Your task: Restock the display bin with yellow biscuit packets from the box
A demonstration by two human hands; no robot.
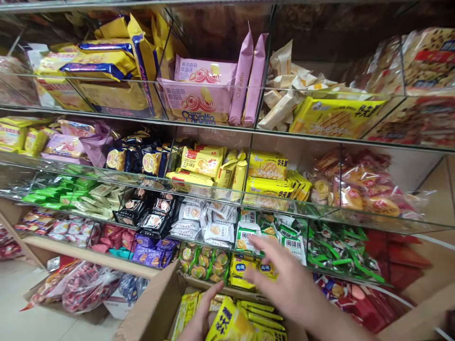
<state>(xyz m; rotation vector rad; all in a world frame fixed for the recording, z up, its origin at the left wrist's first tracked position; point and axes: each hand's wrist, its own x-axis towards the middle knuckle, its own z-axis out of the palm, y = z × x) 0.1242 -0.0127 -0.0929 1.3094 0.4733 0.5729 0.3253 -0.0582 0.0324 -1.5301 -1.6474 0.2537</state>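
My left hand (199,316) is at the bottom edge, over an open cardboard box (156,303). One finger points up, and a tilted yellow wafer packet (229,322) rests against the hand, seemingly gripped; the other fingers are hidden. More yellow packets (261,315) lie in rows inside the box. My right hand (289,279), slightly blurred, is above the box's right side with its fingers apart and nothing in them. It is in front of the lower shelf, near the white-and-green snack packets (249,237) and yellow snack packs (243,270).
Glass-fronted shelves hold sorted snacks. Matching yellow wafer packets (268,166) fill a middle compartment, and a larger yellow pack (334,118) sits above. Pink cookie packs (202,94) stand at top centre. Bagged goods (87,286) lie on the floor at left. Glass dividers and shelf edges separate the compartments.
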